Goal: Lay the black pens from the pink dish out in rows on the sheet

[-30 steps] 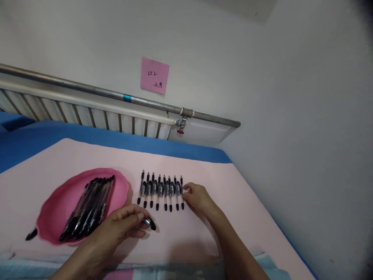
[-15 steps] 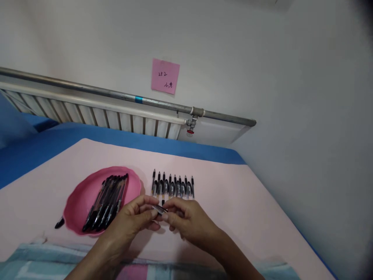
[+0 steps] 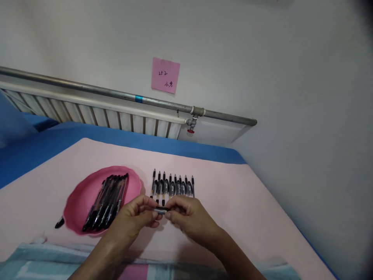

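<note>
My left hand (image 3: 136, 219) and my right hand (image 3: 186, 219) meet over the pink cloth, both pinched on one small black and silver pen part (image 3: 160, 210) held level between them. Just beyond my fingers lies a row of several black pens (image 3: 172, 186), side by side with tips pointing away. To the left, a pink dish (image 3: 78, 202) holds several more black pens (image 3: 106, 202) in a bundle.
A loose black pen cap (image 3: 59, 223) lies on the pink cloth (image 3: 233, 202) left of the dish. Behind are a blue sheet (image 3: 43, 140), a white radiator (image 3: 87, 112) with a pipe, and a pink note (image 3: 165, 75) on the wall.
My right hand left the pen row and joined my left hand on the small pen part, which was lifted off the cloth. The view shifted slightly left.
</note>
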The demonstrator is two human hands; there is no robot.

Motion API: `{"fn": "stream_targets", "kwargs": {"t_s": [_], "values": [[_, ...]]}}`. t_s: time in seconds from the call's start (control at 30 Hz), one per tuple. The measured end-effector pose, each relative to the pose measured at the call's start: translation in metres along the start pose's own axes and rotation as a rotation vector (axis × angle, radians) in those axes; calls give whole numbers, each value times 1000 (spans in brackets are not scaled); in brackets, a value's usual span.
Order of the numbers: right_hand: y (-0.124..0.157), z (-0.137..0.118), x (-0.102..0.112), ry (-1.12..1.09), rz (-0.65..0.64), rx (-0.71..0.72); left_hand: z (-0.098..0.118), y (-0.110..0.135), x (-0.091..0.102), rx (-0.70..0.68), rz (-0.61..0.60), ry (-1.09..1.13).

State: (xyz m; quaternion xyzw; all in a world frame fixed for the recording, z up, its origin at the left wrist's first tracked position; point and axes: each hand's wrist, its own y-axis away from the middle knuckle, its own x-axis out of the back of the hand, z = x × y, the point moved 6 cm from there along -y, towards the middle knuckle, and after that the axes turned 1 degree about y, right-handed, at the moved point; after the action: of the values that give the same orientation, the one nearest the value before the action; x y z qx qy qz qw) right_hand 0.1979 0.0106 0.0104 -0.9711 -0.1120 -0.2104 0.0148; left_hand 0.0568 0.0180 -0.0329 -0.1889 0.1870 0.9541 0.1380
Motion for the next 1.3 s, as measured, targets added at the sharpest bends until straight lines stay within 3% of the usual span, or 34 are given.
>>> {"fn": "stream_targets", "kwargs": {"t_s": [0.17, 0.27, 0.43, 0.5, 0.6, 0.7, 0.77, 0.83, 1.03, 1.3], "values": [[6, -22, 1, 233, 25, 312, 0, 2, 5, 87, 74, 71], [10, -30, 2, 191, 0, 431, -3, 6, 3, 185, 59, 183], [14, -36, 5, 52, 88, 536, -8, 11, -2, 274, 26, 280], [12, -30, 7, 11, 125, 462, -9, 11, -7, 276, -1, 265], [2, -8, 23, -134, 189, 212, -9, 11, -13, 268, -42, 213], [-7, 26, 55, -240, 289, -46, -10, 10, -13, 258, -46, 141], [-9, 47, 84, -193, 442, -137, -10, 9, -12, 253, -49, 107], [-10, 70, 104, -126, 509, -244, -10, 8, -11, 250, -59, 94], [-17, 109, 107, -56, 491, -282, -8, 8, -12, 259, -29, 81], [-19, 112, 107, 28, 464, -284, -13, 6, -8, 240, -34, 15]]}}
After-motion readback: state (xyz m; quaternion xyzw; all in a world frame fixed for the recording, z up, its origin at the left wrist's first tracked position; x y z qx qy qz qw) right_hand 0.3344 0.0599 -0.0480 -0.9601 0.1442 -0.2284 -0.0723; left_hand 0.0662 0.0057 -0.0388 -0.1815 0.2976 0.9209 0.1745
